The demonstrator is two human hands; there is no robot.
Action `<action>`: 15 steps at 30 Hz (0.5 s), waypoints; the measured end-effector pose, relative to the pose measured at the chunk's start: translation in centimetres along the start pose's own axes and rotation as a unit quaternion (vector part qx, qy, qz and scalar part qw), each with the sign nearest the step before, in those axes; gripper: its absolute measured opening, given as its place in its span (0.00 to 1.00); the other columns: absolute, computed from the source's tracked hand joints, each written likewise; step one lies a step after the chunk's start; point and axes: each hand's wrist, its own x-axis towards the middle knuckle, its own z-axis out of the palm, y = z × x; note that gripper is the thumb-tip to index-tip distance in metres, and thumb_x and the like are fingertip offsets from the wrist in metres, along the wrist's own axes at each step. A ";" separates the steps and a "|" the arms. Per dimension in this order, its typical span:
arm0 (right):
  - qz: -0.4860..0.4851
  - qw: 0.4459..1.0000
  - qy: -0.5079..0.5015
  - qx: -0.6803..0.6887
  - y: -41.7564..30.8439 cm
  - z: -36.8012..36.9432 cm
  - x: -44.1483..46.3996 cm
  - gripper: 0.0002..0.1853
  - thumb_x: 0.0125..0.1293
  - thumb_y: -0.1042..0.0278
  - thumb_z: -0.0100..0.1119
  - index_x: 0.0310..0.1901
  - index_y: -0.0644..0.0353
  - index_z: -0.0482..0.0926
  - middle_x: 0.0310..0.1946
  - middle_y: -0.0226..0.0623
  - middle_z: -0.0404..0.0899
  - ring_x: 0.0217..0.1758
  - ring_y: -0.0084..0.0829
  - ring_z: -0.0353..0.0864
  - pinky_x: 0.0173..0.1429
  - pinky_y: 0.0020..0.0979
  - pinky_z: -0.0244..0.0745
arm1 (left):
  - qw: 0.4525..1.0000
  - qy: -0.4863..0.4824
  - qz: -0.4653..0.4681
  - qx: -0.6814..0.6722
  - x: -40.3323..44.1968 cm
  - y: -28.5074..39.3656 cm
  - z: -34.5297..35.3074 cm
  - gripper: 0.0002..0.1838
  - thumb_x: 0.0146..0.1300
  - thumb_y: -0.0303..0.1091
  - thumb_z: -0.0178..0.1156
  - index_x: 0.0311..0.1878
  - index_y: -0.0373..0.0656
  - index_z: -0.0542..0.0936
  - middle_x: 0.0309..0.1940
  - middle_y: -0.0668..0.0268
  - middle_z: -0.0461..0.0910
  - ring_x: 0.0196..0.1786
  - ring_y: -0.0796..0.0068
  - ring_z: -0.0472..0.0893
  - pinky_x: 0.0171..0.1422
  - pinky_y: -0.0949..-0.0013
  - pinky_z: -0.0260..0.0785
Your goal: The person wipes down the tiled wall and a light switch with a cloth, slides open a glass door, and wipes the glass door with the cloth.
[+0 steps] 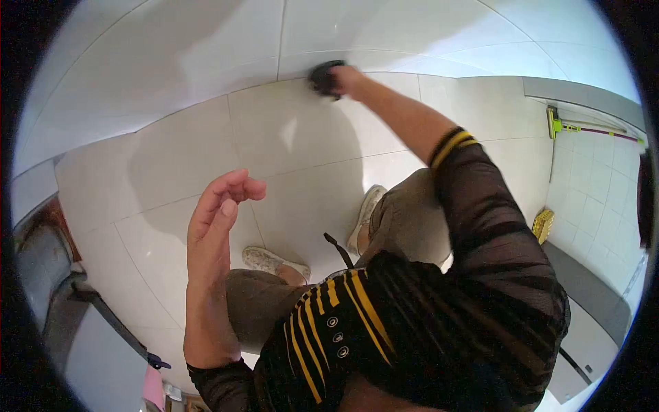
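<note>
My right hand (350, 80) is stretched far forward, its fingers closed on a dark, blurred bundle (325, 79). That bundle is at the foot of the white wall (364, 34), where the wall meets the tiled floor (295, 185); motion blur hides whether it is a cloth or something else. Raised over the floor at the left, my left hand (221, 206) holds nothing. Its fingers are loosely bent, with the thumb a little apart from them, and it touches nothing.
My light shoes (274, 264) stand on the floor beneath me. A green-headed mop (553, 123) lies along the right side, and a yellow bristly object (542, 225) is nearer. Grey furniture (103, 350) stands at the lower left.
</note>
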 end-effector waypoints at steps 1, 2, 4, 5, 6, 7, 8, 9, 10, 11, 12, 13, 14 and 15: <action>-0.011 0.999 -0.034 -0.032 0.9 2.5 1.2 0.14 0.64 0.66 0.49 0.49 0.61 0.72 0.45 0.42 0.75 0.48 0.37 0.75 0.50 0.42 0.77 | 1.000 0.012 -0.013 0.010 0.0 -0.3 0.0 0.23 0.64 0.44 0.52 0.57 0.38 0.71 0.45 0.60 0.77 0.52 0.67 0.74 0.66 0.60 0.55; -0.050 0.994 -0.063 -0.076 3.0 5.0 4.2 0.14 0.64 0.66 0.51 0.49 0.61 0.72 0.46 0.41 0.74 0.50 0.37 0.74 0.51 0.43 0.76 | 0.999 0.023 -0.026 0.021 0.1 -0.6 0.1 0.23 0.64 0.44 0.52 0.57 0.38 0.71 0.45 0.60 0.77 0.52 0.67 0.74 0.67 0.60 0.54; -0.101 0.988 -0.072 -0.087 4.5 9.2 5.4 0.15 0.62 0.67 0.53 0.50 0.59 0.72 0.48 0.39 0.73 0.54 0.36 0.71 0.53 0.45 0.74 | 0.999 0.023 -0.021 0.032 0.4 -1.0 0.0 0.24 0.64 0.44 0.53 0.57 0.37 0.71 0.45 0.59 0.77 0.51 0.66 0.75 0.65 0.60 0.57; 0.004 0.999 -0.013 0.029 3.4 11.2 3.9 0.15 0.62 0.68 0.53 0.50 0.59 0.71 0.47 0.39 0.73 0.54 0.37 0.70 0.53 0.46 0.74 | 0.999 0.029 -0.018 0.041 0.4 -1.3 -0.1 0.24 0.65 0.44 0.53 0.57 0.36 0.70 0.45 0.58 0.77 0.51 0.65 0.75 0.64 0.60 0.60; 0.001 0.999 -0.011 0.034 4.8 10.8 6.4 0.15 0.62 0.68 0.53 0.50 0.59 0.71 0.47 0.39 0.73 0.54 0.37 0.70 0.53 0.46 0.74 | 0.999 0.024 -0.017 0.045 0.5 -1.6 -0.1 0.24 0.65 0.44 0.53 0.57 0.36 0.70 0.45 0.58 0.77 0.51 0.65 0.75 0.64 0.60 0.60; -0.057 0.996 -0.060 -0.027 6.3 9.7 8.9 0.16 0.62 0.68 0.53 0.51 0.60 0.71 0.47 0.41 0.72 0.54 0.38 0.71 0.53 0.47 0.74 | 0.997 0.039 -0.028 0.056 0.6 -1.9 -0.2 0.24 0.65 0.44 0.53 0.58 0.36 0.70 0.45 0.58 0.77 0.51 0.65 0.75 0.64 0.60 0.60; -0.087 0.991 -0.083 -0.058 7.4 8.5 11.4 0.16 0.61 0.68 0.53 0.51 0.61 0.70 0.47 0.42 0.72 0.53 0.39 0.71 0.53 0.47 0.74 | 0.996 0.054 -0.037 0.067 0.8 -2.1 -0.3 0.24 0.65 0.44 0.52 0.58 0.36 0.70 0.45 0.57 0.77 0.51 0.65 0.75 0.64 0.60 0.60; -0.119 0.984 -0.105 -0.087 7.4 7.5 12.2 0.16 0.61 0.69 0.53 0.51 0.61 0.70 0.47 0.43 0.72 0.53 0.40 0.71 0.53 0.47 0.74 | 0.996 0.051 -0.035 0.069 1.0 -2.4 -0.5 0.24 0.65 0.44 0.52 0.58 0.36 0.70 0.45 0.57 0.77 0.51 0.65 0.75 0.64 0.60 0.60; -0.036 0.996 -0.077 0.008 6.2 5.3 10.3 0.16 0.60 0.69 0.53 0.50 0.62 0.69 0.46 0.45 0.72 0.52 0.41 0.72 0.53 0.48 0.73 | 0.994 0.061 -0.044 0.075 1.2 -2.7 -0.8 0.25 0.65 0.44 0.52 0.58 0.36 0.70 0.46 0.57 0.77 0.51 0.65 0.75 0.64 0.60 0.60; 0.040 0.993 -0.034 0.110 4.7 3.1 8.0 0.16 0.60 0.69 0.53 0.50 0.63 0.69 0.45 0.47 0.72 0.50 0.42 0.72 0.53 0.48 0.73 | 0.993 0.071 -0.055 0.081 1.4 -2.7 -0.8 0.25 0.65 0.44 0.52 0.58 0.35 0.69 0.46 0.57 0.77 0.51 0.65 0.76 0.64 0.60 0.61; 0.046 0.991 -0.011 0.121 4.5 0.5 7.7 0.15 0.60 0.69 0.51 0.49 0.61 0.69 0.43 0.45 0.73 0.48 0.41 0.73 0.50 0.47 0.73 | 0.993 0.068 -0.055 0.083 1.6 -2.8 -0.7 0.25 0.65 0.44 0.52 0.58 0.35 0.69 0.46 0.57 0.77 0.51 0.65 0.76 0.64 0.60 0.61; 0.034 0.993 0.012 0.115 4.6 -2.7 8.2 0.13 0.61 0.68 0.50 0.48 0.59 0.70 0.41 0.43 0.73 0.46 0.40 0.73 0.48 0.46 0.74 | 0.992 0.079 -0.061 0.081 1.7 -2.9 -0.6 0.22 0.66 0.42 0.51 0.57 0.37 0.71 0.45 0.59 0.77 0.50 0.67 0.76 0.64 0.61 0.60; 0.020 0.993 0.036 0.108 4.7 -5.9 8.6 0.12 0.61 0.68 0.48 0.47 0.58 0.71 0.40 0.42 0.73 0.44 0.39 0.74 0.45 0.44 0.74 | 0.990 0.091 -0.066 0.080 1.8 -2.9 -0.5 0.20 0.66 0.39 0.50 0.57 0.38 0.72 0.45 0.60 0.78 0.50 0.68 0.75 0.64 0.61 0.59; 0.008 0.993 0.064 0.100 4.9 -9.2 9.6 0.11 0.62 0.68 0.47 0.46 0.56 0.71 0.38 0.40 0.74 0.41 0.38 0.74 0.43 0.43 0.74 | 0.990 0.089 -0.067 0.083 1.9 -3.0 -0.5 0.20 0.66 0.39 0.50 0.57 0.38 0.72 0.45 0.60 0.78 0.50 0.68 0.75 0.64 0.61 0.59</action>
